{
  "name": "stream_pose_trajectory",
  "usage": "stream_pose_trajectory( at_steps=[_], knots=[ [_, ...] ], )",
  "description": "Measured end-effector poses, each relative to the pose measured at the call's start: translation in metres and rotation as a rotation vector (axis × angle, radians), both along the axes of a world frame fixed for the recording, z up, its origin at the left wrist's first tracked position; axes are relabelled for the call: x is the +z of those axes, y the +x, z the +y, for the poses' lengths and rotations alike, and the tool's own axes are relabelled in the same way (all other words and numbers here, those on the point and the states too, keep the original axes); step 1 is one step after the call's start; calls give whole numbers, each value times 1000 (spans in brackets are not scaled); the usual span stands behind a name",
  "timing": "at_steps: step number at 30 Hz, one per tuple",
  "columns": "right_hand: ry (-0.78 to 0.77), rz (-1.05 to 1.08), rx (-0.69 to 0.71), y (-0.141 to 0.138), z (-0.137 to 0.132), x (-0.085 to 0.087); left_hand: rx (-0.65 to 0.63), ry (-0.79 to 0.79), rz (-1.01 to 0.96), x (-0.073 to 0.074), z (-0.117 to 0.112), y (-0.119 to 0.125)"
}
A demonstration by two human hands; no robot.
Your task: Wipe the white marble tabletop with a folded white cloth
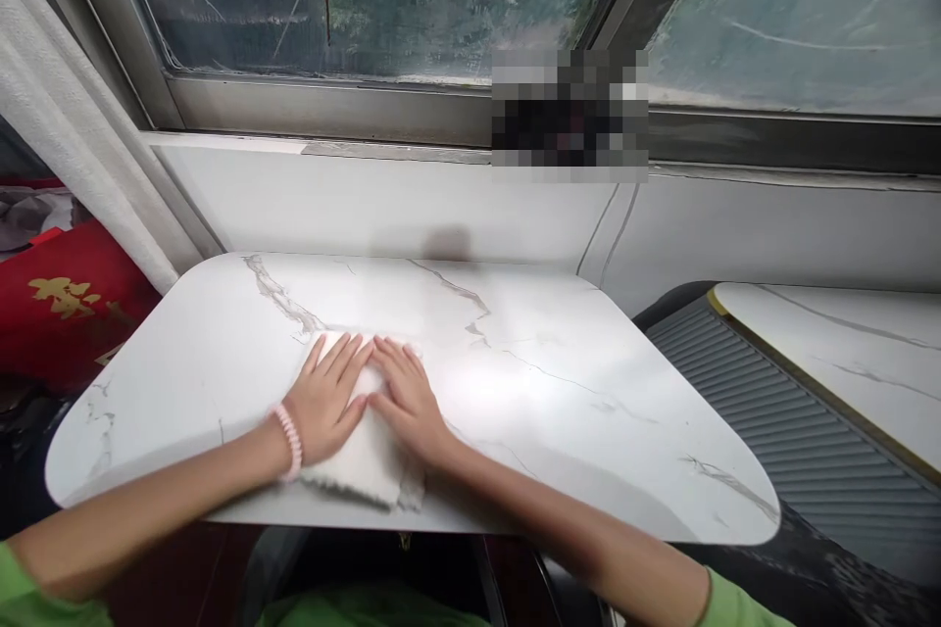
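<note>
A white cloth lies flat near the front middle of a white marble-patterned tabletop. My left hand rests palm down on the cloth's left part, fingers stretched forward, with a pink and white band around the wrist. On its right part lies my right hand, also flat with fingers extended. The two thumbs come close together over the cloth. Its ragged front edge shows below the hands, while the part beneath the palms is hidden.
Behind the table run a white wall and a metal-framed window. A pale curtain hangs at the left above a red bag with gold print. To the right stands a grey ribbed cabinet with a marble-patterned top.
</note>
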State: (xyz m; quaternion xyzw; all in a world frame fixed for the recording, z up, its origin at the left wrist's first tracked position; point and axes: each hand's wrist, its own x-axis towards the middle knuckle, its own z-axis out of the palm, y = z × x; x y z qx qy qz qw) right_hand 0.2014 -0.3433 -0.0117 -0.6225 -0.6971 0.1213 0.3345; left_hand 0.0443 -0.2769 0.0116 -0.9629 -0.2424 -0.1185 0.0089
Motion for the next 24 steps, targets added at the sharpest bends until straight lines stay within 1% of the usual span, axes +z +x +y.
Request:
stream_pose_trajectory(
  at_steps=[3,5,7,10,12,14,16,19,24],
  knots=[
    [-10,33,43,-21,-32,6,-11,10,-6,4,-32,-23],
    [-18,35,53,-30,-41,11,-4,8,-5,7,-43,-31],
    [-45,31,71,-35,-42,16,9,-5,-1,8,-45,-35],
    [-163,42,106,-38,-29,23,16,-35,2,7,-37,-36],
    [-250,46,116,-40,-13,26,18,-51,-1,5,-23,-37],
    [-269,26,111,-42,7,27,30,-68,1,4,-3,-37],
    [-208,-27,97,-44,32,26,65,-90,10,5,23,-34],
    [-95,-121,63,-42,79,21,118,-124,10,7,67,-24],
    [-52,-184,-26,-23,159,13,161,-127,-20,10,142,6]
  ],
)
